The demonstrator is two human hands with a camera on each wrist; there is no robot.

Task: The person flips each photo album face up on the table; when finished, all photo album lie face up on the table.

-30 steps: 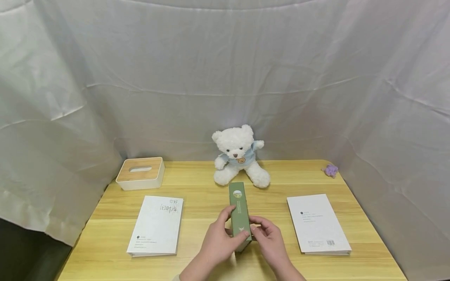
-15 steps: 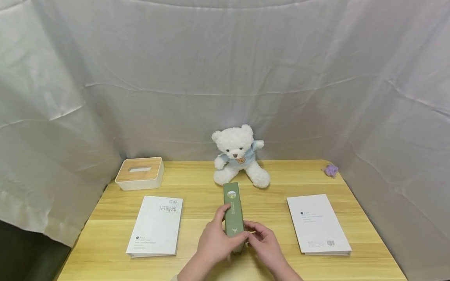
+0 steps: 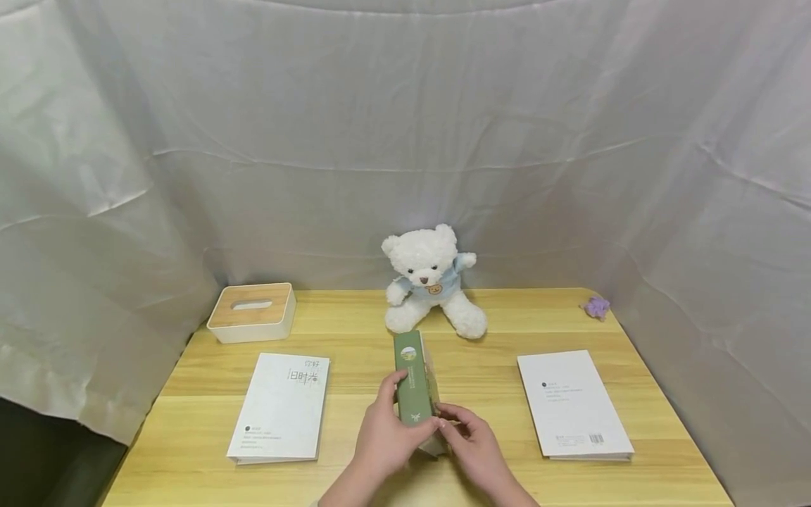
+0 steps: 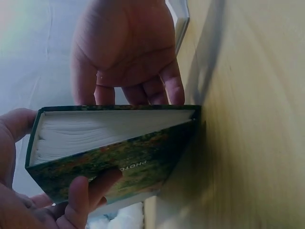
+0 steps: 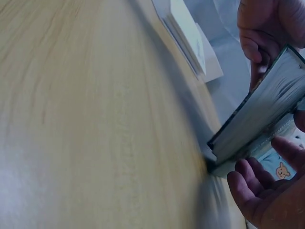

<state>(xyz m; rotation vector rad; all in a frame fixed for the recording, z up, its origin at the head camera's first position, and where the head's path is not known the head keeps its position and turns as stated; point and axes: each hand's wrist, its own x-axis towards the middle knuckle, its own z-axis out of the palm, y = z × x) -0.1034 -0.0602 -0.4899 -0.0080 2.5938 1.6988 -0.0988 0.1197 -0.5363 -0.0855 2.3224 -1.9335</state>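
A green photo album [image 3: 413, 394] stands on edge in front of the teddy bear, its spine facing up. My left hand [image 3: 385, 433] grips it from the left, thumb at the near end of the spine. At the near right edge my right hand [image 3: 476, 447] holds the album with curled fingers, thumb tip close to the left thumb. The left wrist view shows white page edges [image 4: 81, 136] between the covers and "PHOTO" on the flower-patterned cover [image 4: 143, 164]. In the right wrist view, right-hand fingers [image 5: 250, 183] lie along the lower cover.
White albums lie flat on the wooden table, one at left [image 3: 275, 405] and one at right [image 3: 573, 412]. A white teddy bear [image 3: 423, 250] in a blue shirt sits behind. A tissue box [image 3: 224, 313] stands back left; a small purple object [image 3: 597, 307] lies back right.
The album's spine has shifted left and turned, so part of its right cover now shows. Both hands have moved slightly left with it. The other objects have stayed put.
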